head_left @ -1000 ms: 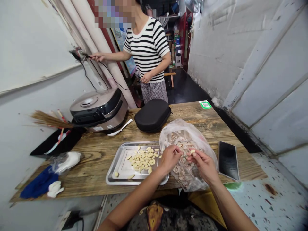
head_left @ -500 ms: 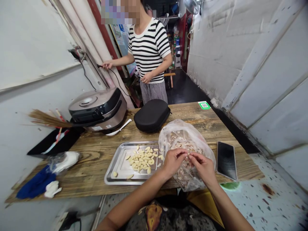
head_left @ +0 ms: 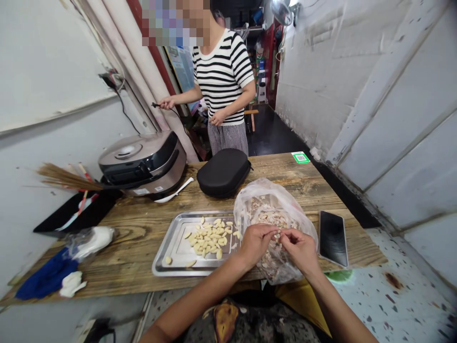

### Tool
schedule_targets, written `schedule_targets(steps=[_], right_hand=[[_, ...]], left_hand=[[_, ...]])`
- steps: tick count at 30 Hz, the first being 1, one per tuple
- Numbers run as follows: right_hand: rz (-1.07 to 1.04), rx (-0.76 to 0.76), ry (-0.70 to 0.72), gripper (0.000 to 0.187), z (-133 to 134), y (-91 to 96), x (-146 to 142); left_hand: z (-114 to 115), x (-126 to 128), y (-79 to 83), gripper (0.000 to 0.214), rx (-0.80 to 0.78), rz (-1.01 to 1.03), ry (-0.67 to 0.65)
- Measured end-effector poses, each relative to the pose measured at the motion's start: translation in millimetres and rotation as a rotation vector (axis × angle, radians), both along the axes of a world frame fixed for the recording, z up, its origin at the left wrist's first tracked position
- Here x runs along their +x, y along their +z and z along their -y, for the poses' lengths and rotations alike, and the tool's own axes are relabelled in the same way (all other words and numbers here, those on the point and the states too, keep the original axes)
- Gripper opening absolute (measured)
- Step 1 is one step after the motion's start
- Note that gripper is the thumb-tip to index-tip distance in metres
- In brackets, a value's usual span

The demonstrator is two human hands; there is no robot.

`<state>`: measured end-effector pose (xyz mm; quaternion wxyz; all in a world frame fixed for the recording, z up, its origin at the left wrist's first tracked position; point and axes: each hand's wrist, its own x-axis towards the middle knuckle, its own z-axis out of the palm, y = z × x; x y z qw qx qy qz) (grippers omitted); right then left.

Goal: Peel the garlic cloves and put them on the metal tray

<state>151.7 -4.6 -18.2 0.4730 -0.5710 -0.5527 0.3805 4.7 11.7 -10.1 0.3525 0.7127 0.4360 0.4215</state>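
My left hand (head_left: 256, 243) and my right hand (head_left: 300, 248) meet over the mouth of a clear plastic bag (head_left: 274, 209) full of garlic skins, at the near edge of the wooden table (head_left: 143, 228). Both pinch one small garlic clove (head_left: 280, 233) between their fingertips. Just left of the bag lies a steel tray (head_left: 174, 247) with a heap of peeled cloves (head_left: 210, 236) and a few loose ones near its front.
A dark phone (head_left: 332, 238) lies right of the bag. Behind are a black zip case (head_left: 223, 172), a white spoon (head_left: 174, 190) and a rice cooker (head_left: 143, 164). Blue cloth (head_left: 46, 278) and wadded plastic sit at the left. A person in a striped top (head_left: 223, 76) holds a cable beyond the table.
My hands have come together on the clove over the bag. The person behind the table has drawn the hand with the plug away from the wall socket.
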Motion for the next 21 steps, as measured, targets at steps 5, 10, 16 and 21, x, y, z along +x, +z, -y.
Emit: schedule_targets(steps=[5, 10, 16, 21], right_hand=[[-0.088, -0.058, 0.016, 0.017, -3.0, 3.5, 0.6], [-0.228, -0.131, 0.092, 0.029, -4.4, 0.3, 2.1], [-0.260, -0.119, 0.144, 0.033, -4.3, -4.5, 0.1], [-0.196, -0.134, 0.099, 0.025, -2.7, 0.5, -2.6]], left_hand=[[-0.2, 1.2, 2.9, 0.020, -0.163, 0.085, 0.013], [-2.0, 2.1, 4.8, 0.020, -0.334, 0.223, 0.040], [-1.5, -2.3, -1.1, 0.020, -0.146, 0.120, 0.057], [0.5, -2.0, -2.6, 0.021, -0.044, 0.054, 0.031]])
